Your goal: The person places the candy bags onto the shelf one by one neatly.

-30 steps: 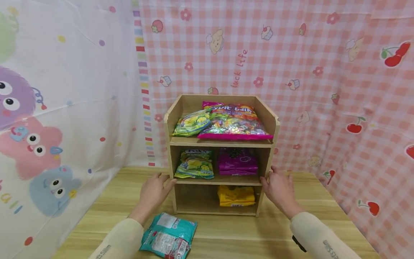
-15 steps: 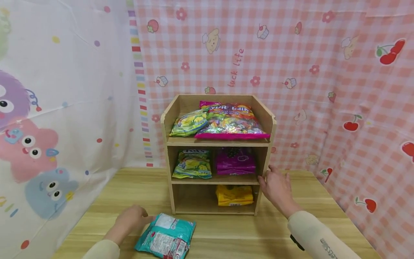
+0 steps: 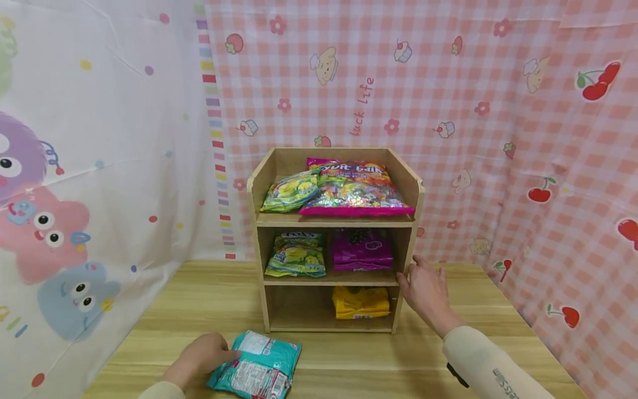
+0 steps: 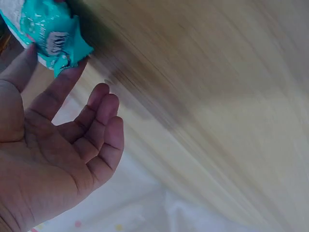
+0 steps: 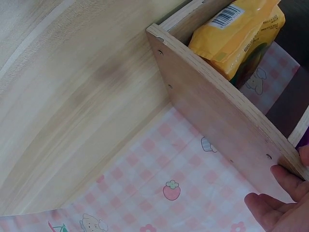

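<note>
On the table, a teal candy bag (image 3: 261,363) lies back side up. My left hand (image 3: 203,354) pinches its left edge, thumb on top and index finger (image 4: 60,89) at the corner; the other fingers hang loosely bent. A small three-tier wooden shelf (image 3: 335,281) stands behind the bag. My right hand (image 3: 427,291) grips the shelf's right side panel (image 5: 217,111), with the thumb at the front edge and fingers against the outer face. Part of that hand is cut off in the right wrist view.
A fruit candy bag (image 3: 359,191) and a yellow-green bag (image 3: 291,191) lie on the top tier. The middle tier holds another yellow-green bag (image 3: 297,257) and a purple bag (image 3: 362,255). A yellow bag (image 3: 361,303) sits at the bottom right. Patterned curtains (image 3: 324,72) surround the table.
My left hand has let go of the shelf's left side, moved down and toward me, and taken the teal bag's edge. My right hand stays on the shelf.
</note>
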A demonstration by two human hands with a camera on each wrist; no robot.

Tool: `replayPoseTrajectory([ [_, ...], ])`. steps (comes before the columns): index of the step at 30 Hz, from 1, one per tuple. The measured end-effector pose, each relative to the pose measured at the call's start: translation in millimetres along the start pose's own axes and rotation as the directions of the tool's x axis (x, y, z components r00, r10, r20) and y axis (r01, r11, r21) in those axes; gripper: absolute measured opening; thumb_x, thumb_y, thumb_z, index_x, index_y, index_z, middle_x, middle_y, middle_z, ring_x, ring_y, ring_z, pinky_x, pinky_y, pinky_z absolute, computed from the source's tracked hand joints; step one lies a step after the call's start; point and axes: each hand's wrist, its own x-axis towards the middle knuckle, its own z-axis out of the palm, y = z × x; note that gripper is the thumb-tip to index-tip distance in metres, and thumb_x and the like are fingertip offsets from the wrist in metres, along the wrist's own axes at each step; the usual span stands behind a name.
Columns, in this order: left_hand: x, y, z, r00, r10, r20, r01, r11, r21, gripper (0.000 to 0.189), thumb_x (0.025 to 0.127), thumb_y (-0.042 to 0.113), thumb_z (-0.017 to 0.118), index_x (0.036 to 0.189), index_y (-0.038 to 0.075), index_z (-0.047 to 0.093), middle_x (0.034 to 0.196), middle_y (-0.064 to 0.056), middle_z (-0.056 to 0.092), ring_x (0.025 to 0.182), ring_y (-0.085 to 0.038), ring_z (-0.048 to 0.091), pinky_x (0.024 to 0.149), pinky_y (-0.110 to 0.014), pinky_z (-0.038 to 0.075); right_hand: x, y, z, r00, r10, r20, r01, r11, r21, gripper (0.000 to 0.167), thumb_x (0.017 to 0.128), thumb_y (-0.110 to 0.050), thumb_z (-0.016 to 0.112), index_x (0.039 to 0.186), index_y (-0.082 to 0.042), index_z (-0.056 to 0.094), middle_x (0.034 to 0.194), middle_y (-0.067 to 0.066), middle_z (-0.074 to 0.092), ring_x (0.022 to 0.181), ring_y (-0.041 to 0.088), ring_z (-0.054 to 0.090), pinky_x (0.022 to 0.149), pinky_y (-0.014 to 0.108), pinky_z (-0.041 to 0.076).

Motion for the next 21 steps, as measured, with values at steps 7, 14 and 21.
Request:
replayPoseTrajectory([
  [7,5.4,-6.9,-0.6,0.997,0.066,-0.03,-0.069,0.989,-0.133,0.018,0.083,0.007,0.07,0.067,0.005,0.063,0.061,0.001,0.053,0.058,-0.014,0.048,0.055,-0.032,0.042,-0.6,0.0,0.7,1.0,0.002,0.001,-0.002,1.0,0.007,0.028,0.096,-0.019,0.062,0.091,0.007,0.07,0.136,0.032,0.052,0.11,0.052,0.058,0.101,0.077,0.023],
  [14,7.4,-12.2,-24.8,0.989,0.101,0.111,-0.053,0.928,-0.369,0.023,0.092,0.004,0.055,0.069,0.007,0.053,0.057,0.004,0.04,0.051,-0.009,0.036,0.049,-0.024,0.033,0.2,1.1,3.6,1.0,-0.007,-0.017,0.007,1.0,-0.006,0.028,0.096,-0.02,0.063,0.089,0.007,0.07,0.136,0.031,0.053,0.106,0.05,0.061,0.1,0.076,0.026],
  [21,4.7,-0.6,-70.7,0.997,0.078,0.012,-0.07,0.948,-0.312,0.03,0.092,0.003,0.055,0.063,0.011,0.046,0.052,0.004,0.036,0.047,-0.009,0.033,0.046,-0.025,0.032,0.4,1.7,3.9,1.0,-0.008,-0.021,0.008,1.0,-0.007,0.028,0.095,-0.019,0.063,0.088,0.007,0.07,0.135,0.031,0.053,0.106,0.05,0.061,0.1,0.077,0.026],
])
